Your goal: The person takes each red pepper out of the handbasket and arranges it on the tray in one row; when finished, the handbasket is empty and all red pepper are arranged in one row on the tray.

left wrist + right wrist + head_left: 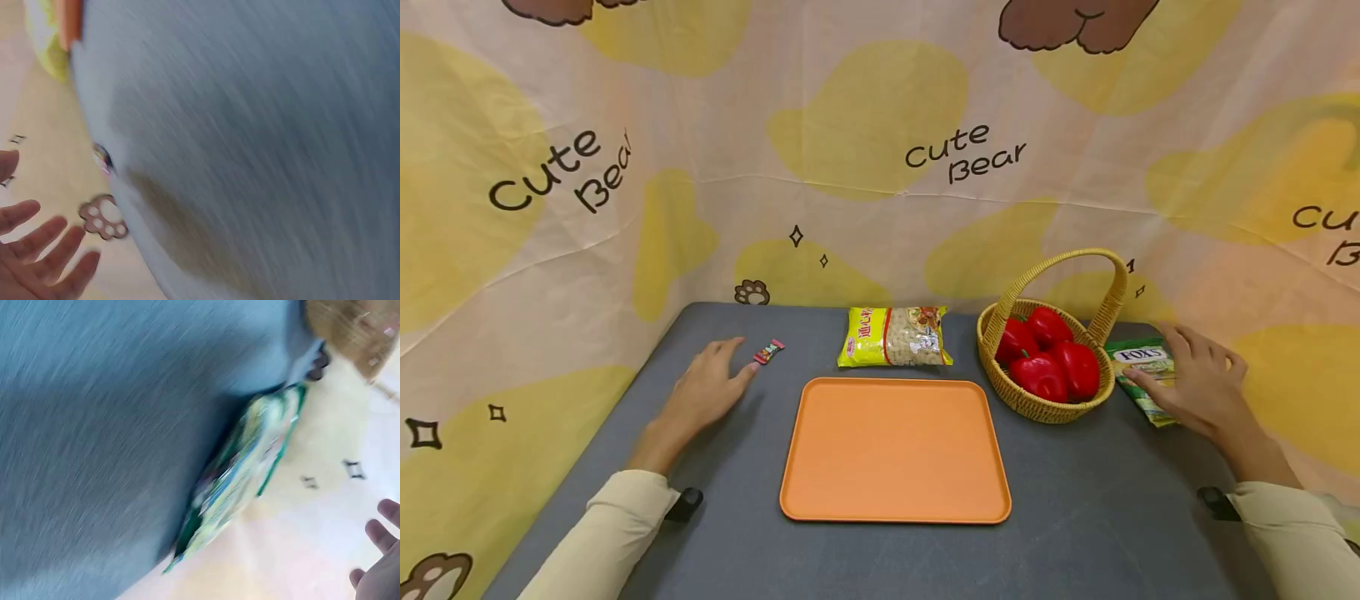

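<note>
My left hand point(706, 385) is on the left side of the table, fingers spread and holding nothing. Just beyond its thumb lies a small wrapped candy point(768, 352), which shows as a small blur in the left wrist view. On the far right, my right hand point(1206, 383) reaches over a green FOX'S candy bag point(1142, 367) and partly covers it in the head view. Its thumb and fingers are apart, with nothing between them. The right wrist view shows that green bag point(240, 472) flat on the table, away from the fingers.
An orange tray point(895, 450) lies at the table's middle. Behind it is a yellow bag of pasta point(895, 337). A wicker basket point(1047, 410) with several red peppers point(1040, 377) stands between the tray and the green bag. A printed curtain point(850, 167) hangs behind the table point(1075, 533).
</note>
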